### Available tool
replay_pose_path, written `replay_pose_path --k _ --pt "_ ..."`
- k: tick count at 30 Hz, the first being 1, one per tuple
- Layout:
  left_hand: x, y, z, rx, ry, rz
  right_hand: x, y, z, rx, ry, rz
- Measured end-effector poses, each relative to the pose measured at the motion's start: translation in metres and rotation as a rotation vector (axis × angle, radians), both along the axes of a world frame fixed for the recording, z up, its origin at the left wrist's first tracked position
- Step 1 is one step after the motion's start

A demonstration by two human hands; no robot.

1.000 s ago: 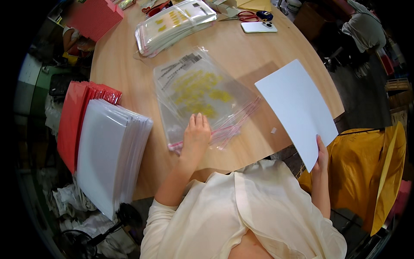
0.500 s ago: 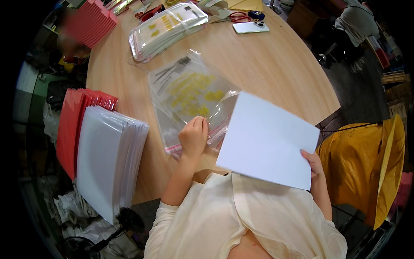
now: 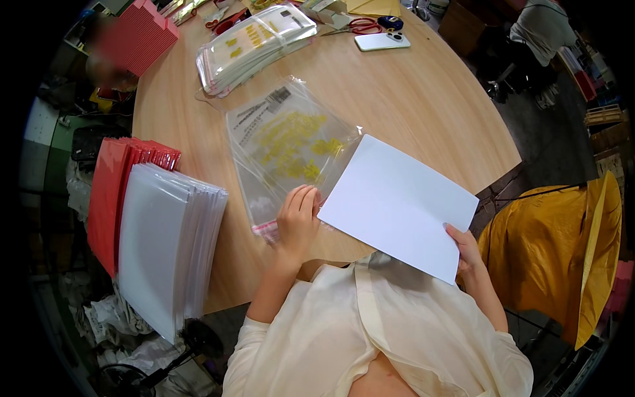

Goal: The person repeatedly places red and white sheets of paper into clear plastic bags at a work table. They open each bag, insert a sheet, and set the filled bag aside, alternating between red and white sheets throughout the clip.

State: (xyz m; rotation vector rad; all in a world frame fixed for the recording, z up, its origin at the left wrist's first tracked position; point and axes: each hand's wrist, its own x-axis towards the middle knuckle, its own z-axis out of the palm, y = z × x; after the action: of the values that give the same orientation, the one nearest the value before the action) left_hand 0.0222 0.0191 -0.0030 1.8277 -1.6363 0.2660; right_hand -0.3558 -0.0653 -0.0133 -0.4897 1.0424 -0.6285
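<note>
A clear plastic bag [image 3: 264,175] with yellow print and a pink strip along its near edge lies on the table before me, on what looks like more such bags. At its near edge my left hand [image 3: 299,215] is closed, fingers curled on the plastic. My right hand [image 3: 466,250] grips a flat white rectangular card [image 3: 400,208] by its right edge, thumb on top. The card is tilted across my front, its left corner beside my left fingers and over the bag's right side. Whether that corner is inside the bag I cannot tell.
White packs [image 3: 162,231] and red packs [image 3: 109,198] stand at the table's left edge. Farther back are a bundle of printed bags [image 3: 254,49], scissors [image 3: 364,26], a tape measure [image 3: 391,22] and a phone [image 3: 382,42]. A yellow cloth-like cover [image 3: 536,258] hangs at the right.
My right hand has brought the white card to the left, its left corner now at my left fingers. The raised clear film beside my left hand is now mostly covered by the card.
</note>
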Motion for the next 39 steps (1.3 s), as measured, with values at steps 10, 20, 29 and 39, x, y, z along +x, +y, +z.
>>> replay_pose_path --k 10,20,29,39 --pt "-0.019 0.028 -0.01 0.06 0.64 0.31 0.014 0.01 -0.003 -0.011 0.004 -0.027" --pt "-0.03 0.035 -0.006 -0.187 1.298 0.278 0.024 0.015 0.0 -0.023 0.066 -0.041" --pt "-0.028 0.041 -0.008 -0.069 1.709 0.31 0.028 0.019 0.006 -0.117 0.081 0.003" --pt "-0.027 0.042 -0.011 -0.071 1.661 0.319 0.026 0.017 0.01 -0.142 0.104 0.006"
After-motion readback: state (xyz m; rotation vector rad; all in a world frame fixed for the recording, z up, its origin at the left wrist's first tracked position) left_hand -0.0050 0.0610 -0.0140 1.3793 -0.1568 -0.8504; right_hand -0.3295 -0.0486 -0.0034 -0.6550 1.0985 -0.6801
